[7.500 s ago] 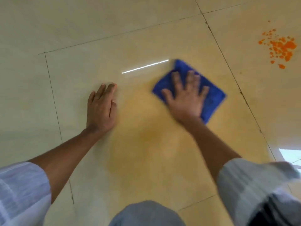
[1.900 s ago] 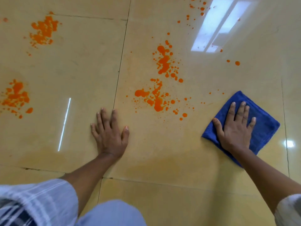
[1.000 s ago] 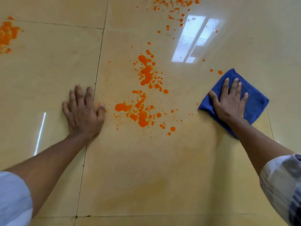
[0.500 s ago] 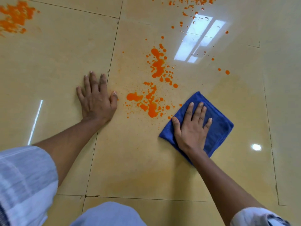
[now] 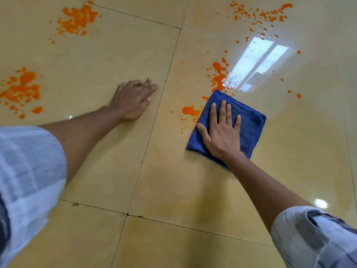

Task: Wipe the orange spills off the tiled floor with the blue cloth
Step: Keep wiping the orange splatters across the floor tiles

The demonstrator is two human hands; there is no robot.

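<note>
Glossy cream tiled floor (image 5: pixel 193 180) fills our whole view, cut by thin dark grout lines (image 5: pixel 146 144) that cross below our arms. Our right hand (image 5: pixel 222 132) lies flat with fingers (image 5: pixel 224 113) spread and straight, not clenched, pressing down on the folded blue cloth (image 5: pixel 249 122); the palm hides the cloth's middle, and the wrist covers its near corner. Just beyond these fingertips, the cloth's far corner overlaps the lower end of an orange spill (image 5: pixel 218 76), so we cannot tell how much orange lies beneath the fabric. Beside the thumb, touching the cloth's left edge, sits an orange puddle (image 5: pixel 190 111) with fine specks around it. Our left hand (image 5: pixel 133 101) rests on the neighbouring tile with its fingers (image 5: pixel 148 87) loosely bent and holding nothing, their tips near a grout line; motion blurs them. Well left of that hand is another orange patch (image 5: pixel 21 89), and far beyond its fingertips a further one (image 5: pixel 77 20). Far beyond the right fingertips, scattered orange droplets (image 5: pixel 260 16) reach the top edge, partly washed out by a bright window reflection (image 5: pixel 257 62). Pale sleeves (image 5: pixel 29 167) are cut off at both lower corners.
</note>
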